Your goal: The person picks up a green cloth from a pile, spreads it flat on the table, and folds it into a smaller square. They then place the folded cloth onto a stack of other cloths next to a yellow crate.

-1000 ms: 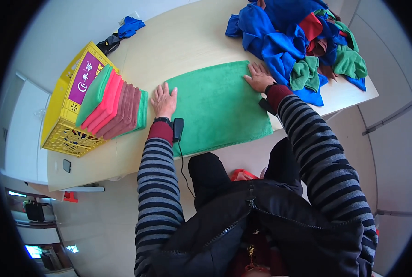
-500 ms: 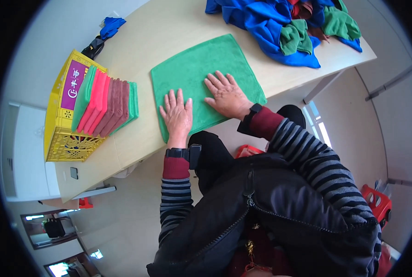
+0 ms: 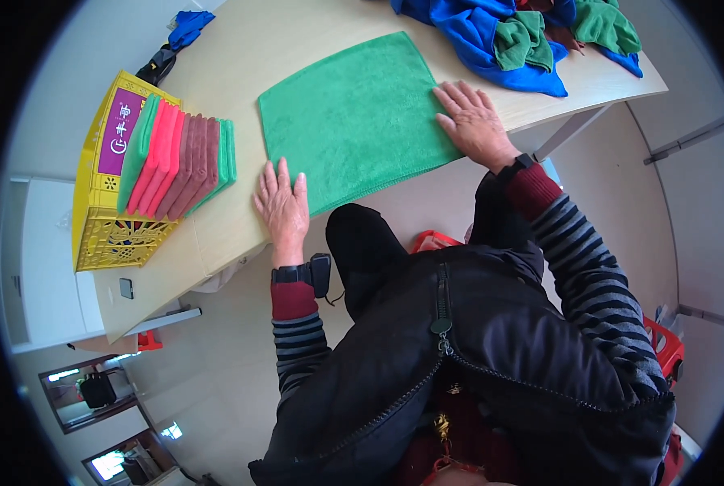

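A green towel point(image 3: 358, 121) lies flat and spread out at the near edge of the pale table. My left hand point(image 3: 283, 206) rests palm down over its near left corner, fingers stretched and open. At the towel's right edge lies my right hand point(image 3: 474, 121), also flat, with its fingers spread. Neither hand grips anything. Both wrists carry dark bands, and the left one has a small black box on it.
Left on the table point(image 3: 216, 73), a yellow plastic basket point(image 3: 94, 219) stands with a row of folded towels point(image 3: 175, 158) in green, red and brown. A heap of crumpled blue, green and brown cloths point(image 3: 499, 49) lies far right. A small dark flat object point(image 3: 127, 288) sits near the left edge.
My hands have slid apart from the middle of the towel to its left and right edges. The towel and the table appear slightly higher in view.
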`<state>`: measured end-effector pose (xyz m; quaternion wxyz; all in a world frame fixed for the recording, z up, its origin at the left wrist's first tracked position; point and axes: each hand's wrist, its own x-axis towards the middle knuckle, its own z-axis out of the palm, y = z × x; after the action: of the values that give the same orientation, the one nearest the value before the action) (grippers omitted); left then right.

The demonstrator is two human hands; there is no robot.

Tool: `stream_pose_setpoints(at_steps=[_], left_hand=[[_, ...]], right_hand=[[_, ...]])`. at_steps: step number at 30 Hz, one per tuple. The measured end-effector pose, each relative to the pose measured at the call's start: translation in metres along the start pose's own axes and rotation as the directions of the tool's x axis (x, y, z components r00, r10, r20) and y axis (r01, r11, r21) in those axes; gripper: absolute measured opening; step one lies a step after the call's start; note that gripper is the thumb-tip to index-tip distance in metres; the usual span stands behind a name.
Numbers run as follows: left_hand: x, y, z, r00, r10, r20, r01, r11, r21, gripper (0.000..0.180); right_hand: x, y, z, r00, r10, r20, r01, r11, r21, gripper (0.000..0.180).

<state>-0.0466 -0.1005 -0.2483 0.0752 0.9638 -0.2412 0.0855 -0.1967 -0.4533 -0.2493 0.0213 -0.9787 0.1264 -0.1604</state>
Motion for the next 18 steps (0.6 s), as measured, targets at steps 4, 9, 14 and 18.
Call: stream_pose_setpoints(at_steps=[4,9,14,18], left_hand=[[-0.013,-0.01,-0.006,0.999,-0.038,0.015,0.038,0.999,-0.01,0.065],[-0.031,0.053,-0.014,0.972,0.211,-0.104,-0.21,0.977,0.018,0.064],[-0.043,0.08,-0.016,0.918,0.383,-0.102,-0.392,0.916,-0.086,0.07],[-0.045,0.05,-0.016,0.937,0.321,-0.136,-0.331,0.941,-0.063,0.07]], right_hand=[[-0.005,0.006,-0.007,1.0,0.017,-0.008,-0.018,1.0,-0.009,0.06],[-0.008,-0.068,-0.019,0.985,-0.158,-0.063,0.164,0.981,0.103,0.067],[-0.021,-0.096,-0.015,0.939,-0.344,-0.004,0.336,0.914,0.228,0.071],[-0.022,-0.054,-0.022,0.934,-0.357,0.005,0.346,0.911,0.225,0.075]])
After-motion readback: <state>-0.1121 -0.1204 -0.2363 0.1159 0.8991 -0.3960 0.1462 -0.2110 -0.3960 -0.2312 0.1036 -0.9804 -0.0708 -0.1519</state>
